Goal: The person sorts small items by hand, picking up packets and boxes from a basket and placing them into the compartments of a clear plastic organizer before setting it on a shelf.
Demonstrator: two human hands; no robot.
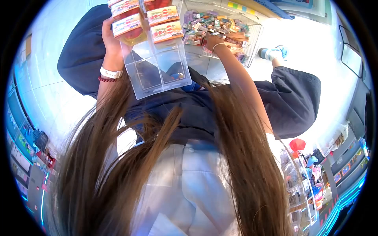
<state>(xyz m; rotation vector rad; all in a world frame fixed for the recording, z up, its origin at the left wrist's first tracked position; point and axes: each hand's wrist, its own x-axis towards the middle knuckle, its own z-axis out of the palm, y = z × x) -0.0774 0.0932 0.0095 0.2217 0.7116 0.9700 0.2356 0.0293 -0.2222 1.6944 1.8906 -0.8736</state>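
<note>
My left hand grips the left side of a clear plastic divided tray, its fingers partly hidden behind it. Small printed boxes with red and orange pictures fill the tray's upper compartments, while its lower compartments hold nothing. At the upper middle, my right hand reaches into a wire basket among many small colourful packets. Its fingers are bent down into the packets, and what they hold, if anything, is too small to tell.
The basket rests on the pale tiled floor beyond my crossed legs. A blue-and-white shoe is right of the basket. Shelves with goods stand at the lower right, and more shelving lines the left edge.
</note>
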